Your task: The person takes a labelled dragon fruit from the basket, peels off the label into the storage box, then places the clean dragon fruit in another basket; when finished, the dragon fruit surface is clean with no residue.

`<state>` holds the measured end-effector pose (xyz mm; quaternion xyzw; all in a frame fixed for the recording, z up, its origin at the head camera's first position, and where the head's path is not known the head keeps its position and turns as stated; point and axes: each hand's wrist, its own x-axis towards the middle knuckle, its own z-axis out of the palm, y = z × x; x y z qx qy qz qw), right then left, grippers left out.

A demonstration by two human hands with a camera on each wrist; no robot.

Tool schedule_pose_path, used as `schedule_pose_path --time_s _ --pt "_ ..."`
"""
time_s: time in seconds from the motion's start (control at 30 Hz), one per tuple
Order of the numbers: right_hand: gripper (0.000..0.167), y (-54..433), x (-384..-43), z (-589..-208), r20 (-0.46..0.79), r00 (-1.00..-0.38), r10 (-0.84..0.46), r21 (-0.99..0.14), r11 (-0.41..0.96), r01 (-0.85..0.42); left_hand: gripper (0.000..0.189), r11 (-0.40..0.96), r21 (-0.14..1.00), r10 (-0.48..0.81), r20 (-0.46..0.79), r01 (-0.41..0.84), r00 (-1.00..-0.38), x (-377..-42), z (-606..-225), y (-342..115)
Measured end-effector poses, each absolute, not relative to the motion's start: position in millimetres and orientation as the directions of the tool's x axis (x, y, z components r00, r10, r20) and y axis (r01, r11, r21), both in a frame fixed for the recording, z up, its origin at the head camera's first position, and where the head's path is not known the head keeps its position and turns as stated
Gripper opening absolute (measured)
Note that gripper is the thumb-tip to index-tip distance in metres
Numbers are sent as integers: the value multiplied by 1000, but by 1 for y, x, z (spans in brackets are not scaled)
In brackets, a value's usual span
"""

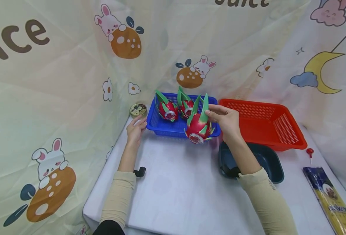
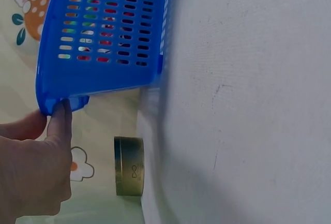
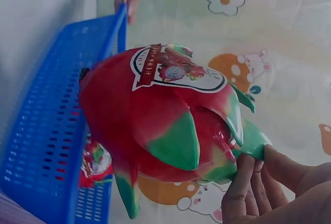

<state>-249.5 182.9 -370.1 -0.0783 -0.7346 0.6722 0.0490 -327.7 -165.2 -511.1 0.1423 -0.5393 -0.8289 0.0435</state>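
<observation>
My right hand (image 1: 226, 121) pinches a green leaf of a red dragon fruit (image 1: 197, 125) that bears a round label. The dragon fruit hangs over the front right of a blue basket (image 1: 170, 131), its leaves pointing up. Inside the basket, toward the left and back, sit two more, a left dragon fruit (image 1: 168, 111) and a middle dragon fruit (image 1: 186, 106). At the basket's left end, my left hand (image 1: 135, 132) holds the rim between thumb and fingers, plain in the left wrist view, where the hand (image 2: 36, 167) grips the rim's corner.
A round tin (image 1: 138, 110) stands just left of the blue basket. To the right lie a red basket (image 1: 261, 130), a dark teal tray (image 1: 271, 163) partly behind my right forearm, a red lollipop (image 1: 309, 151) and a blue-and-gold packet (image 1: 331, 199). Printed cloth walls rise behind the table.
</observation>
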Motion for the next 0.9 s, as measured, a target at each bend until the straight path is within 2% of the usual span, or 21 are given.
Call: schedule_pose_path --time_s 0.43,0.9 --pt "45 188 -216 -414 -114 -991 64 -992 37 117 60 -417 906 -219 -174 -69 -960 -325 -511 -160" --pt "44 199 -213 -453 -242 -970 -31 -970 25 241 55 -383 923 -266 -138 -27 -954 -325 -510 -158"
